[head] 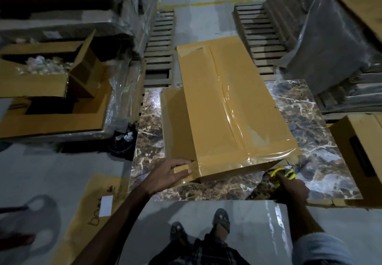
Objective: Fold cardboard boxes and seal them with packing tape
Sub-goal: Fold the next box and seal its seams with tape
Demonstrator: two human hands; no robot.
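Starting at 8 o'clock, a flat cardboard sheet with a white label lies on the floor, and at 10 o'clock open cartons sit among plastic-wrapped stacks, probably stock kept within reach. Right of these, the left hand grips the near-left corner of the cardboard box, thumb on the near face and fingers on the side panel. That hold looks meant to brace the box so it does not slide while the tape is finished. The box lies lengthways on the marbled surface, running from 6 towards 12 o'clock, its closed face up so the seam is easy to reach. Clear packing tape runs down the centre seam, with cross strips at the far and near ends; the near strip reaches past the box's right corner at 5 o'clock. Just beside that corner, the right hand is curled round a yellow-and-black tool. Whether it is scissors or a cutter I cannot tell, but it seems placed to trim the strip's loose end. At 3 o'clock a brown carton stands just off the surface
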